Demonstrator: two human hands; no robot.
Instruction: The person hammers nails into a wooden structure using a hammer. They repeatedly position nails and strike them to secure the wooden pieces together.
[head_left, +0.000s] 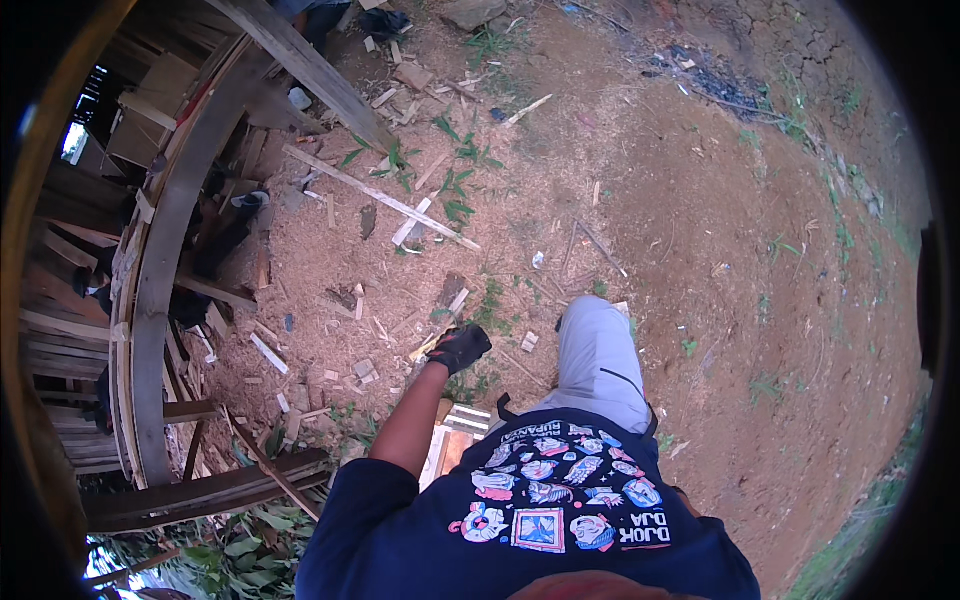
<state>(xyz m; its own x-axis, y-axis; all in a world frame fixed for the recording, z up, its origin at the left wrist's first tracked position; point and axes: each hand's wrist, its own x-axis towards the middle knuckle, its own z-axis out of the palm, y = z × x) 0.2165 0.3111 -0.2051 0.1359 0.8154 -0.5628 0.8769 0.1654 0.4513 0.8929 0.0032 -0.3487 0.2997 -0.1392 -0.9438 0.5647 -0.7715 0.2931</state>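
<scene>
My left hand [460,348], in a dark glove, hangs in front of me above ground strewn with wood shavings. Its fingers look curled in; the palm side is hidden, so I cannot see whether anything is in them. Beside its wrist lies a pale wood scrap [424,349], which I cannot tell to be touching the glove. Partly covered by my left arm and shirt are pale and brown boards [466,418]. My right hand does not show; only a bit of skin appears at the right side of my shirt.
At the left stands a timber structure [158,300] with a leaning post [310,70]. A person [225,235] in dark clothes is beside it. One long wooden strip [385,198] crosses a short board ahead. Bare brown soil [760,330] spreads at the right.
</scene>
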